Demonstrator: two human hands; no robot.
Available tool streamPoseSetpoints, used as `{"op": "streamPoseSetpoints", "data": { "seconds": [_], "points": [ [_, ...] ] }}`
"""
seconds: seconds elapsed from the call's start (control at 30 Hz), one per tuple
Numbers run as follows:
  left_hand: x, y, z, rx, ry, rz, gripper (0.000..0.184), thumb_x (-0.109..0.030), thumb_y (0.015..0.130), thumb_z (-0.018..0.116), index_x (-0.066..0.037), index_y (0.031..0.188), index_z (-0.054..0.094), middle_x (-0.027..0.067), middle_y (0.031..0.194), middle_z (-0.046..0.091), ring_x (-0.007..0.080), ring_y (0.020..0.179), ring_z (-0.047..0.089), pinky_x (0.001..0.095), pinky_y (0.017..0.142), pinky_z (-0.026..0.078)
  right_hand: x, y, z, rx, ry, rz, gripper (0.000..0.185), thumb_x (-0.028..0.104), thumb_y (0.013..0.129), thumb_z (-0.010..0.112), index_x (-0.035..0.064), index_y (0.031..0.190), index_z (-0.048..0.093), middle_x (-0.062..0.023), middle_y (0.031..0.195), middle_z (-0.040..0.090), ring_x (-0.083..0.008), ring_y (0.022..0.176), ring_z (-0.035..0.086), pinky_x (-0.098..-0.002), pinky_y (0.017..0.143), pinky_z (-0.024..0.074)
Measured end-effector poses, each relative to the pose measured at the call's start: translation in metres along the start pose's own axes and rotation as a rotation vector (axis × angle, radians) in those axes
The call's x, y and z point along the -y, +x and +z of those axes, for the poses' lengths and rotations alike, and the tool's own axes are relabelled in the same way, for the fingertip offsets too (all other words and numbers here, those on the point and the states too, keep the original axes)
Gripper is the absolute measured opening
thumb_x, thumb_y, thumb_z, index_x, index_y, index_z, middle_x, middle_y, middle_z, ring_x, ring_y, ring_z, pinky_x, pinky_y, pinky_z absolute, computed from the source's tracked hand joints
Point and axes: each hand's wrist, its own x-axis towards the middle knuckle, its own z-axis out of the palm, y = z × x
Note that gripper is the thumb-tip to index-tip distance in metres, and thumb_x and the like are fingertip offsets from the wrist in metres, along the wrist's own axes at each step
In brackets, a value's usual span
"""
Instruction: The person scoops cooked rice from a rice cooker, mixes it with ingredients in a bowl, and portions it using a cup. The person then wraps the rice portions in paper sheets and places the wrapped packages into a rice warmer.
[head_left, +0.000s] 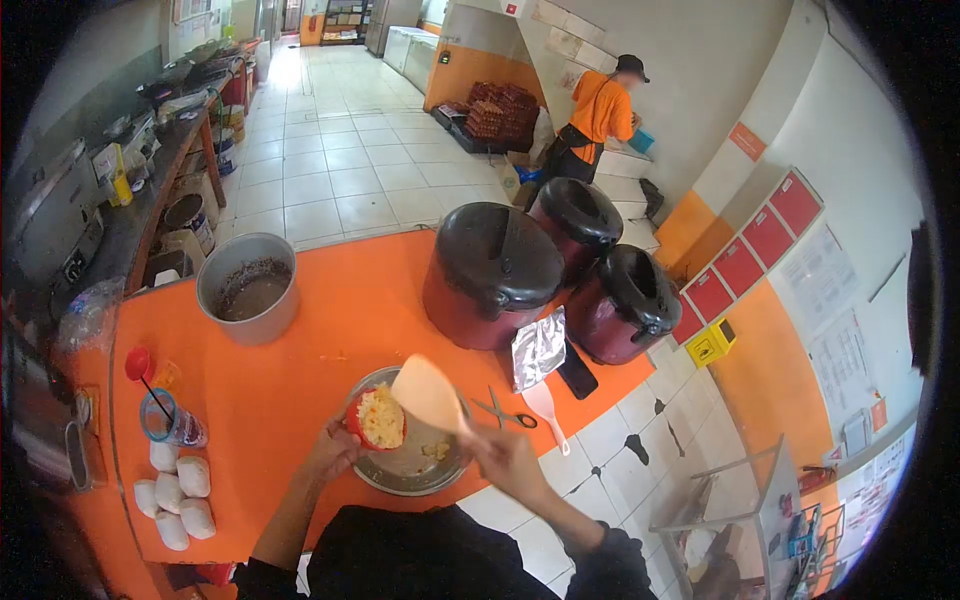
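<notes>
My left hand (pixel 336 450) is closed around a small red bowl (pixel 355 424) filled with yellowish rice (pixel 382 418). My right hand (pixel 508 458) grips the handle of a pale rice paddle (pixel 428 392), whose blade is beside the bowl's upper right edge. Whether the blade touches the rice I cannot tell. Both are over a round metal basin (pixel 400 484), where a small clump of rice (pixel 436 451) lies on the bottom. To the right of the basin are scissors (pixel 508 413), a pink paddle (pixel 543 408), a foil sheet (pixel 538 350) and a black phone (pixel 577 373).
Three dark red containers with black lids (pixel 495 270) stand at the table's far right. A deep metal pot (pixel 247 290) is at the far left. Several white wrapped lumps (pixel 180 492) lie near a cup (pixel 172 418). A person in orange (pixel 600 108) stands beyond the orange table (pixel 340 290).
</notes>
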Motion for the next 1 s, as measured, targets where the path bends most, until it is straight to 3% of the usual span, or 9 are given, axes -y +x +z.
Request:
{"op": "streamPoseSetpoints", "data": {
  "seconds": [0.07,0.17,0.27,0.37,0.47,0.57,0.67,0.77,1.0],
  "points": [
    [-0.008,-0.004,0.009,0.018,-0.023,-0.037,0.078,-0.009,0.078,0.071,-0.004,0.142,0.026,0.0133,0.14,0.04,0.0282,0.124,0.045,0.0463,0.102,0.043,0.016,0.023,-0.01,0.006,0.376,0.18,0.032,0.03,0.097,0.047,0.0015,0.094,0.062,-0.0051,0.059,0.053,-0.0115,0.049,0.05,-0.0287,0.046,0.0411],
    [-0.011,-0.005,0.024,0.001,0.042,-0.024,0.08,-0.008,0.077,0.072,-0.004,0.142,0.026,0.0132,0.137,0.042,0.0274,0.122,0.048,0.045,0.1,0.046,-0.004,0.023,0.014,0.104,0.376,0.487,0.046,0.037,0.098,0.04,-0.0015,0.096,0.064,-0.0217,0.078,0.06,-0.0265,0.073,0.061,-0.0369,0.063,0.0475],
    [-0.022,-0.009,0.04,-0.127,0.117,-0.097,0.075,-0.02,0.079,0.073,-0.002,0.139,0.032,0.013,0.134,0.046,0.0283,0.121,0.048,0.0454,0.096,0.048,-0.007,-0.002,0.052,0.234,0.132,0.45,0.048,0.037,0.099,0.034,-0.0036,0.1,0.06,-0.0274,0.085,0.059,-0.034,0.081,0.061,-0.0432,0.073,0.046],
    [-0.02,-0.005,0.035,-0.158,0.109,-0.119,0.07,-0.017,0.081,0.071,-0.002,0.138,0.034,0.0129,0.133,0.047,0.0276,0.12,0.049,0.0442,0.094,0.05,-0.024,-0.025,0.09,0.057,0.153,0.169,0.051,0.039,0.1,0.031,-0.0046,0.095,0.055,-0.0147,0.068,0.051,-0.0269,0.067,0.054,-0.0386,0.065,0.0458],
    [-0.019,0.001,0.02,-0.113,0.195,-0.164,0.065,-0.021,0.084,0.068,-0.003,0.137,0.034,0.0133,0.133,0.047,0.0281,0.118,0.05,0.0447,0.092,0.05,-0.023,-0.019,0.086,0.123,0.123,0.229,0.05,0.039,0.1,0.03,-0.0045,0.097,0.056,-0.0175,0.07,0.055,-0.0312,0.07,0.058,-0.04,0.066,0.0461],
    [-0.027,-0.003,0.037,-0.211,-0.072,-0.23,0.061,-0.019,0.087,0.063,0.001,0.136,0.033,0.0168,0.128,0.05,0.0303,0.114,0.054,0.0444,0.089,0.054,-0.027,0.006,0.043,0.366,0.182,0.387,0.05,0.038,0.1,0.03,-0.0044,0.097,0.056,-0.0237,0.076,0.059,-0.0389,0.075,0.06,-0.0441,0.068,0.046],
    [-0.021,-0.004,0.024,-0.115,0.029,-0.273,0.062,-0.033,0.089,0.06,-0.004,0.137,0.032,0.0146,0.133,0.045,0.0302,0.117,0.051,0.0462,0.092,0.05,0.001,0.022,0.013,0.348,0.25,0.529,0.046,0.034,0.101,0.03,-0.0041,0.098,0.056,-0.0276,0.083,0.059,-0.0433,0.079,0.059,-0.048,0.07,0.0452],
    [-0.033,-0.007,0.038,-0.155,0.009,-0.324,0.062,-0.032,0.089,0.061,-0.004,0.137,0.033,0.0144,0.133,0.046,0.0307,0.117,0.051,0.0482,0.092,0.049,-0.013,0.001,0.044,0.262,0.024,0.079,0.046,0.032,0.101,0.028,-0.0044,0.097,0.054,-0.0281,0.085,0.059,-0.0422,0.079,0.06,-0.0481,0.071,0.0456],
    [-0.031,-0.007,0.034,-0.181,-0.013,-0.192,0.065,-0.02,0.084,0.067,0.0,0.137,0.033,0.0161,0.13,0.048,0.0294,0.117,0.052,0.0465,0.091,0.051,-0.019,-0.002,0.058,0.333,0.096,0.291,0.049,0.034,0.101,0.024,-0.0047,0.106,0.053,-0.0284,0.09,0.06,-0.0411,0.088,0.06,-0.0463,0.076,0.0476]
  ]
}}
